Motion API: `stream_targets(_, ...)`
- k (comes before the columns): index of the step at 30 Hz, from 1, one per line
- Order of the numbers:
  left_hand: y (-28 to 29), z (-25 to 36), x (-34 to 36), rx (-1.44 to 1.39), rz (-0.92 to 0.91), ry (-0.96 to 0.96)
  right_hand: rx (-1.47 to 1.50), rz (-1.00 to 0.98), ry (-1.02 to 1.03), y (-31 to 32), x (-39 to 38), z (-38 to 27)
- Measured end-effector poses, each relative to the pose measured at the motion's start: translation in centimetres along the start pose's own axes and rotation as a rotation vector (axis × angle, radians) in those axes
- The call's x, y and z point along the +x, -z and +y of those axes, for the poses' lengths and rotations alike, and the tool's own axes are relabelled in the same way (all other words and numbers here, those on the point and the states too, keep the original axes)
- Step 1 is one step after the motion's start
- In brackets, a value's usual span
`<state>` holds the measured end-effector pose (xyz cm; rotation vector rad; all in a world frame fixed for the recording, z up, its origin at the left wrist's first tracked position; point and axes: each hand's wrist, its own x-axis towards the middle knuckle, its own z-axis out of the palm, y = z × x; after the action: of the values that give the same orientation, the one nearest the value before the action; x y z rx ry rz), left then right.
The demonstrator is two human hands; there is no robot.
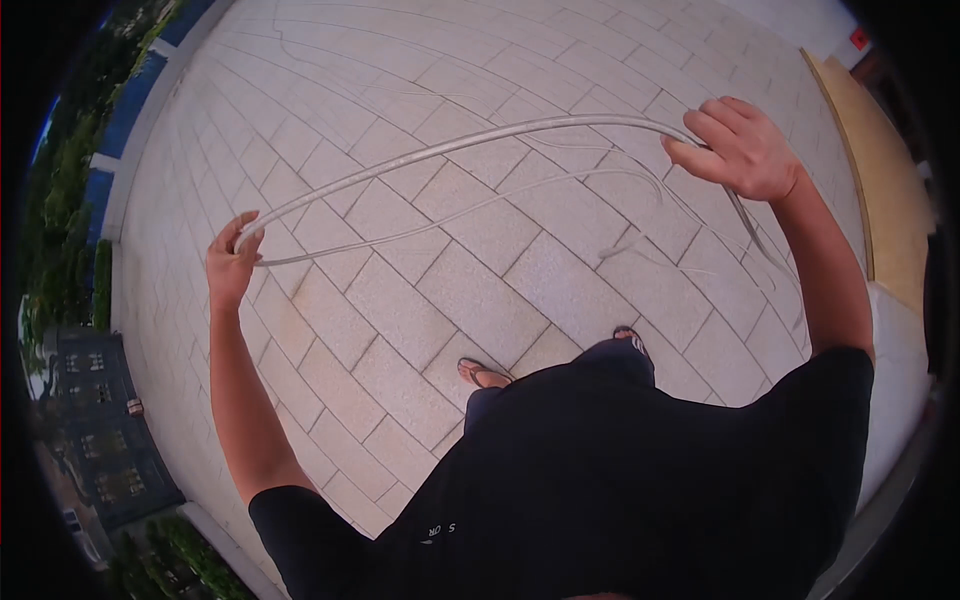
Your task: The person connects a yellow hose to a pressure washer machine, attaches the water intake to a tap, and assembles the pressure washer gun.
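Note:
A long, pale grey flexible cable (480, 136) is stretched in a raised arc between my two hands. My left hand (232, 258), out at the left, has its fingers closed around one part of it. A thinner-looking strand (395, 239) runs from below that hand back toward the right. Held higher and farther out, my right hand (738, 150) is wrapped round the cable with its knuckles up. Below the right fist, a length of cable (748, 215) hangs down beside my forearm. Whether the strands are one piece, I cannot tell.
More thin pale strands (690, 268) lie on or hang near the stone paving (400, 380). My sandalled feet (485, 374) stand on it. A tan ledge (885, 190) runs along the right. Dark gates (105, 420) and greenery (180, 555) are at the left.

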<state>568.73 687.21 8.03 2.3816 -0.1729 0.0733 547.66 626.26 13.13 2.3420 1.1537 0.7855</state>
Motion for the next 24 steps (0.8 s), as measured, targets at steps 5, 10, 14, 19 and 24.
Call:
stream_targets(5, 1.5, -25.4, -0.4, 0.348, -0.317, -0.057, 0.256, -0.497, -0.123, -4.7, 4.4, -9.3)
stream_targets(10, 5.0, -25.6, 15.6, 0.626, -0.007, -0.361, 0.693, -0.866, -0.390, -12.6, 7.3, -24.5)
stream_targets(14, 15.0, -17.6, 25.6, 0.655, 0.350, -0.865, 0.667, -0.798, -0.756, -20.7, 17.0, -31.2)
stream_targets(19, 27.1, -20.3, 36.9, 0.591, 0.435, -1.070, 0.512, -0.719, -0.986, -27.1, 25.9, -30.4)
stream_targets(24, 27.9, -39.4, 45.2, 0.832, -0.528, -0.831, 0.220, -0.870, -1.089, -25.4, 29.3, -24.5)
